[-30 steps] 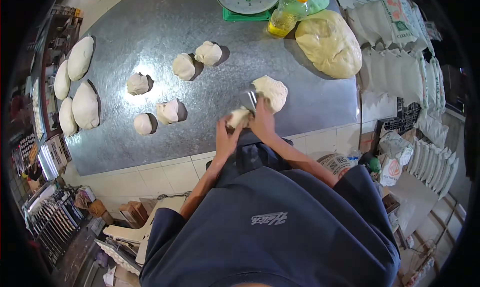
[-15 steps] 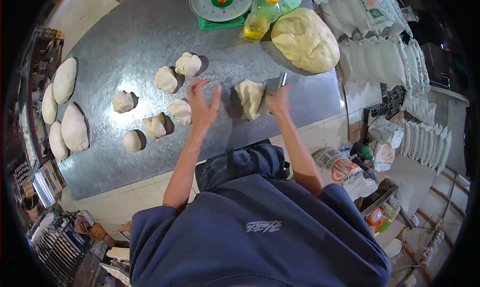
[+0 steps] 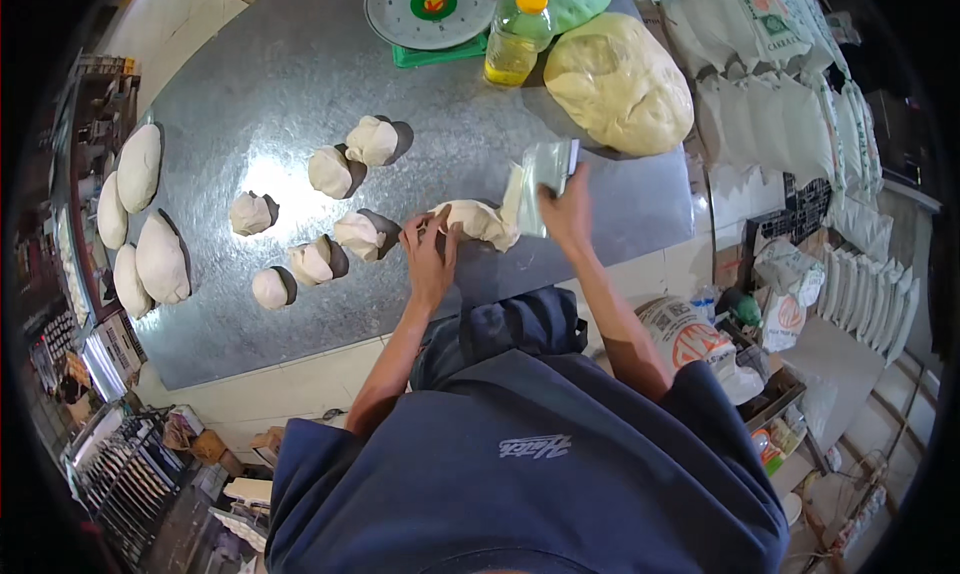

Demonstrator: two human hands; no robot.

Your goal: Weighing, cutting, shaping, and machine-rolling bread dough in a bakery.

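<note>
Under and just right of the left hand (image 3: pixel 430 249): pale dough piece (image 3: pixel 478 222), lying stretched and uneven on the metal table (image 3: pixel 250 104). At its right end, next to the blade, a thin upstanding flap (image 3: pixel 513 199); cannot tell whether joined or cut free.

Left fingers loosely spread and bent, tips on the dough's left end, apparently steadying rather than pinching. Right hand (image 3: pixel 567 214) closed around a bench scraper (image 3: pixel 540 184), blade turned toward the dough.

Judged as portioning: cutting or trimming with the scraper. Next move seems to call for a light left hold, a clean blade stroke clear of the left fingertips, then gathering of loose ends. Risk: soft dough sticking to blade.

Left of the left fingers, nearest first: rough dough lump (image 3: pixel 358 235), others scattered past it; far left, smooth oblong loaves (image 3: pixel 140 167). Beyond the right fingers: large yellowish dough mass (image 3: pixel 620 84), yellow-capped oil bottle (image 3: pixel 512 49), dial scale (image 3: pixel 400 14).
</note>
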